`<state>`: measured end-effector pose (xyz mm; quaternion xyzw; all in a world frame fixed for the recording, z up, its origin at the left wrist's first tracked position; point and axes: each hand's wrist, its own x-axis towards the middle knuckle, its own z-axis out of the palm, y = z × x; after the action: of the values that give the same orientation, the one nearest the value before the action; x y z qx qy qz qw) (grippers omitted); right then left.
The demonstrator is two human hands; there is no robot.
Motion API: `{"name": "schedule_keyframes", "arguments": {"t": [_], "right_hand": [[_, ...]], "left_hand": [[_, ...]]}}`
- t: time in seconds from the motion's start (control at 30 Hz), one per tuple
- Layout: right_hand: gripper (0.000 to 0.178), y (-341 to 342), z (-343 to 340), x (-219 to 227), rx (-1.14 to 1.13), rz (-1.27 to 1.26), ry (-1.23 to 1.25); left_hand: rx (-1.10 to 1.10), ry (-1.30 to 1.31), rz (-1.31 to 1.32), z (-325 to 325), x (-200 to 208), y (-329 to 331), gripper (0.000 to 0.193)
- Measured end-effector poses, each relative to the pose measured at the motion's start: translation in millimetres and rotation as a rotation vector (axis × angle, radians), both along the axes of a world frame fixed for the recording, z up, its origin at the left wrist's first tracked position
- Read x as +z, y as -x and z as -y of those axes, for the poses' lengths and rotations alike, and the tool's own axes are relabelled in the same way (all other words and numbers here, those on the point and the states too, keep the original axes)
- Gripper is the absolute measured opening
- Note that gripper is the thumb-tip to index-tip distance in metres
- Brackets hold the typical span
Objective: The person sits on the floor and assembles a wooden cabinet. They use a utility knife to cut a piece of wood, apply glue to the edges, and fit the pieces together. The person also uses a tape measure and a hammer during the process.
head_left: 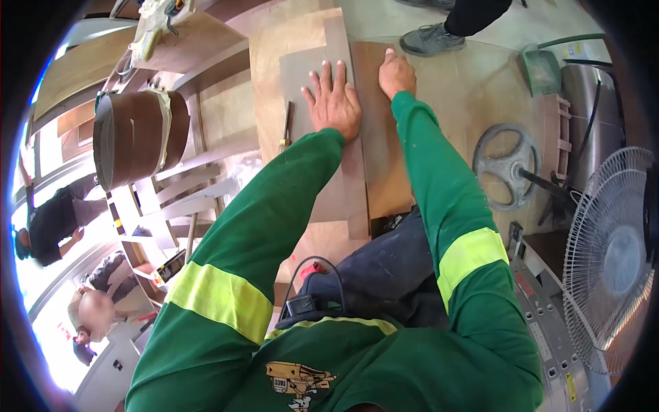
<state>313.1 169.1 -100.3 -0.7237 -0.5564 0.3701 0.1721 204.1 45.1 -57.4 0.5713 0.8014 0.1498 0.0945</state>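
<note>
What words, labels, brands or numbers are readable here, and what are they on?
Green shirt: a short word within the tan printed drawing; I won't copy it out.
Yellow sticker on grey metal equipment, lower right: too small to read.
White-and-yellow label, upper right: too small to read.
I can't make out any other text.

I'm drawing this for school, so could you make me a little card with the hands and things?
Left hand: spread on the grey panel
Right hand: curled at the brown board's right edge; grip hidden
Tool: thin, lying left of the left hand
Wheel: grey, spoked, right of the board
Fan: far right, with a wire cage
Shoe: another person's, near the top
</note>
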Motion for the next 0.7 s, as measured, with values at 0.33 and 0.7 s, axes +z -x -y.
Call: {"name": "schedule_keyframes", "arguments": {"t": [0.33,0.7], "right_hand": [[0.067,4.8,-4.5,-50.3,0.037,-0.157,-0.072],[0.069,11.4,-6.5,-65.5,0.068,-0.208,-0.037]], "left_hand": [[-0.014,-0.002,-0.011,-1.7,-0.7,2.7,0.056],[-0.006,0.018,0.001,-4.9,-5.4,5.1,0.057]]}}
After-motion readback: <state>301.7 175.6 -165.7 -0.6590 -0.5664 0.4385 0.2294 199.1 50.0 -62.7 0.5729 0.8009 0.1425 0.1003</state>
